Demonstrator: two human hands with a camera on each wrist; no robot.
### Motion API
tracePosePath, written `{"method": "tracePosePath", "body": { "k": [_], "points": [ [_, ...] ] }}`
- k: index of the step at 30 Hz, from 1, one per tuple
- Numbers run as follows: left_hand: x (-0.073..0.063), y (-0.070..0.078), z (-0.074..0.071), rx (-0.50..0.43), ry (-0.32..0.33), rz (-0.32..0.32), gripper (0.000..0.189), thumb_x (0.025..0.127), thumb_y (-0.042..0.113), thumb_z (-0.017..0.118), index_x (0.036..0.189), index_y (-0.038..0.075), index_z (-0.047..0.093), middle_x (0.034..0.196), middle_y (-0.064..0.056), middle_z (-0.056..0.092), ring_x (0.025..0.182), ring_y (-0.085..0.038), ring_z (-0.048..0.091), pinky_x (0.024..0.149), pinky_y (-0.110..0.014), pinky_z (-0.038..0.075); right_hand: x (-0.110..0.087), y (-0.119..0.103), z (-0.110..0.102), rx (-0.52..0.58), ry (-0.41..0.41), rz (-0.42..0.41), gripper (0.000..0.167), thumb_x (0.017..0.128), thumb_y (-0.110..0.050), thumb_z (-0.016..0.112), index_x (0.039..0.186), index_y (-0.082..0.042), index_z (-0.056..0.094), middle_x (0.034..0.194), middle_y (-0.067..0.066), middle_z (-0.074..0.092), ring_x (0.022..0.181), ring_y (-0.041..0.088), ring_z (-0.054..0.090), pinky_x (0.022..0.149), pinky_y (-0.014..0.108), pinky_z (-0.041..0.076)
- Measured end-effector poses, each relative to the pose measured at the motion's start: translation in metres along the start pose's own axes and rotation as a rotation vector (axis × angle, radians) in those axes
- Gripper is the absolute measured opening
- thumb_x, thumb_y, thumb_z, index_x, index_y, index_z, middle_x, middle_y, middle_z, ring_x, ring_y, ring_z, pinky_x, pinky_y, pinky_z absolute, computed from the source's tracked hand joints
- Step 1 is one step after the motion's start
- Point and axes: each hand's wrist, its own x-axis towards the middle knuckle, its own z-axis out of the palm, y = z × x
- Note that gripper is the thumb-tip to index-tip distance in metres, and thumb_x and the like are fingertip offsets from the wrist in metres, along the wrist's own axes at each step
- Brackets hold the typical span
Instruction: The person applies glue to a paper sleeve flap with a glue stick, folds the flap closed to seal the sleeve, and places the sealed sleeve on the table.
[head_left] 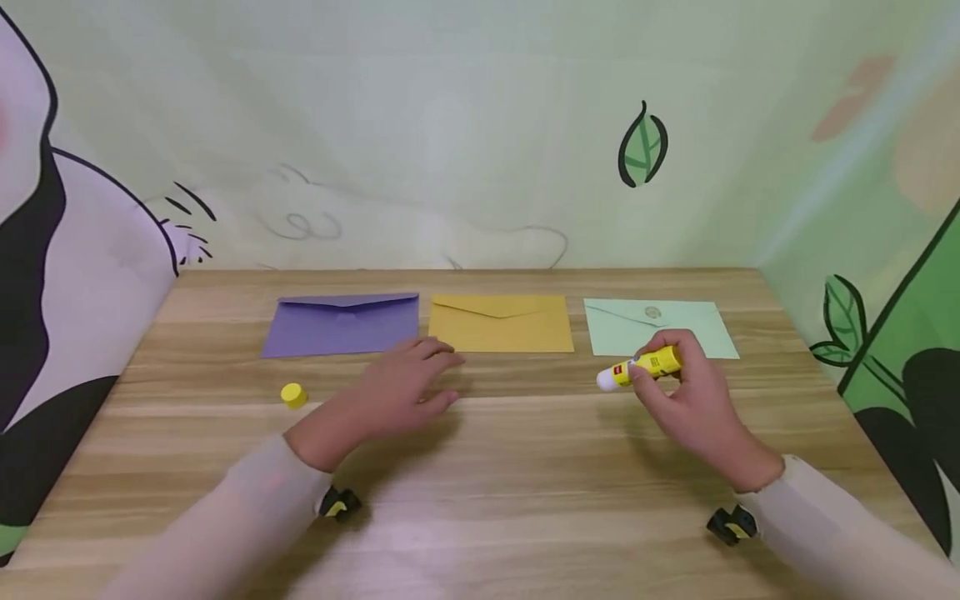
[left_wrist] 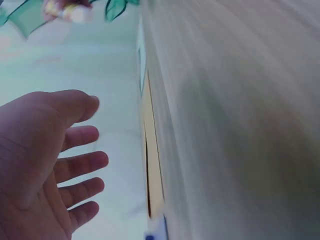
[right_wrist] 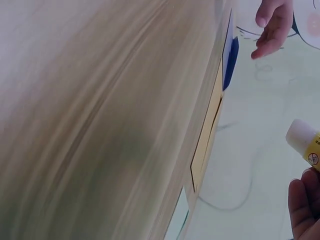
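My right hand (head_left: 693, 400) grips an uncapped yellow glue stick (head_left: 654, 364), its white tip pointing left, above the table in front of the mint green envelope (head_left: 622, 333). In the right wrist view the white end of the glue stick (right_wrist: 302, 137) shows at the right edge. With fingers spread and nothing held, my left hand (head_left: 397, 387) hovers over the table between the purple envelope (head_left: 337, 329) and the yellow envelope (head_left: 502, 329). The purple envelope's flap stands slightly raised. A round seal marks the green one's flap. The yellow cap (head_left: 294, 395) lies left of my left hand.
The three envelopes lie in a row near the back of the wooden table (head_left: 510, 500). Behind it rises a pale wall covering (head_left: 450, 150) printed with leaves and dark shapes. Small black wrist devices sit at both sleeve cuffs.
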Motion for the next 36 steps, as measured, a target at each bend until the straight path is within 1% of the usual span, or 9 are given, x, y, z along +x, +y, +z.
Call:
{"method": "tracePosePath", "body": {
  "k": [3, 7, 12, 16, 22, 25, 29, 32, 36],
  "points": [
    [-0.025, -0.011, -0.003, -0.062, 0.056, -0.040, 0.046, 0.098, 0.034, 0.063, 0.138, 0.010, 0.059, 0.135, -0.010, 0.061, 0.129, -0.031, 0.053, 0.109, -0.050, 0.042, 0.002, -0.005, 0.009, 0.013, -0.034, -0.001, 0.031, 0.087, 0.002, 0.070, 0.110, -0.001, 0.050, 0.096, 0.005, 0.067, 0.073, 0.007, 0.057, 0.070, 0.015, 0.049],
    [-0.049, -0.014, -0.005, -0.122, 0.076, -0.094, 0.047, 0.098, 0.038, 0.063, 0.138, 0.013, 0.059, 0.136, -0.009, 0.061, 0.129, -0.031, 0.054, 0.108, -0.050, 0.043, 0.005, -0.015, 0.019, 0.042, -0.073, -0.002, 0.031, 0.088, 0.002, 0.070, 0.111, -0.003, 0.049, 0.098, 0.005, 0.067, 0.074, 0.009, 0.057, 0.066, 0.019, 0.050],
    [-0.061, -0.005, -0.014, -0.195, 0.118, -0.118, 0.053, 0.098, 0.045, 0.061, 0.142, 0.018, 0.055, 0.140, -0.005, 0.058, 0.133, -0.027, 0.052, 0.110, -0.049, 0.041, 0.011, -0.032, 0.034, 0.185, -0.067, -0.020, 0.031, 0.089, 0.005, 0.067, 0.112, 0.002, 0.047, 0.100, 0.007, 0.062, 0.079, 0.011, 0.056, 0.069, 0.018, 0.052],
    [-0.058, 0.008, -0.027, -0.292, 0.162, -0.122, 0.057, 0.097, 0.048, 0.062, 0.145, 0.020, 0.051, 0.144, 0.001, 0.055, 0.135, -0.022, 0.050, 0.111, -0.046, 0.041, 0.017, -0.051, 0.047, 0.351, -0.051, -0.032, 0.028, 0.091, 0.010, 0.062, 0.113, 0.008, 0.045, 0.102, 0.011, 0.058, 0.084, 0.013, 0.056, 0.071, 0.017, 0.053],
    [-0.051, 0.031, -0.040, -0.510, 0.246, -0.113, 0.069, 0.087, 0.039, 0.078, 0.146, 0.019, 0.048, 0.137, 0.003, 0.060, 0.128, -0.018, 0.055, 0.107, -0.045, 0.045, 0.025, -0.086, 0.063, 0.480, -0.067, -0.040, 0.028, 0.093, 0.009, 0.059, 0.115, 0.008, 0.042, 0.105, 0.011, 0.058, 0.084, 0.016, 0.058, 0.070, 0.020, 0.055],
    [-0.043, 0.045, -0.041, -0.604, 0.306, -0.069, 0.074, 0.082, 0.032, 0.084, 0.145, 0.017, 0.049, 0.130, 0.002, 0.063, 0.122, -0.017, 0.058, 0.103, -0.042, 0.047, 0.024, -0.099, 0.066, 0.565, -0.094, -0.038, 0.028, 0.095, 0.007, 0.058, 0.116, 0.007, 0.039, 0.106, 0.010, 0.058, 0.085, 0.017, 0.059, 0.074, 0.023, 0.057],
    [-0.031, 0.063, -0.044, -0.729, 0.404, -0.017, 0.071, 0.078, 0.022, 0.088, 0.140, 0.017, 0.054, 0.112, 0.000, 0.065, 0.104, -0.017, 0.062, 0.091, -0.037, 0.052, 0.023, -0.115, 0.066, 0.691, -0.100, -0.046, 0.025, 0.097, 0.004, 0.056, 0.115, 0.001, 0.038, 0.107, 0.007, 0.060, 0.087, 0.017, 0.062, 0.078, 0.027, 0.058],
    [-0.025, 0.075, -0.047, -0.801, 0.476, 0.057, 0.064, 0.076, 0.014, 0.088, 0.133, 0.015, 0.059, 0.104, -0.001, 0.065, 0.093, -0.018, 0.061, 0.082, -0.034, 0.053, 0.020, -0.125, 0.066, 0.763, -0.084, -0.068, 0.023, 0.099, -0.001, 0.056, 0.115, -0.006, 0.040, 0.107, 0.004, 0.063, 0.087, 0.017, 0.064, 0.078, 0.028, 0.058],
    [-0.023, 0.085, -0.050, -0.869, 0.556, 0.178, 0.047, 0.078, 0.005, 0.085, 0.121, 0.009, 0.067, 0.103, -0.004, 0.069, 0.090, -0.016, 0.062, 0.077, -0.032, 0.054, 0.015, -0.134, 0.066, 0.850, -0.087, -0.100, 0.019, 0.102, -0.010, 0.056, 0.116, -0.012, 0.043, 0.109, 0.002, 0.064, 0.091, 0.015, 0.063, 0.080, 0.026, 0.058]
  ]
}}
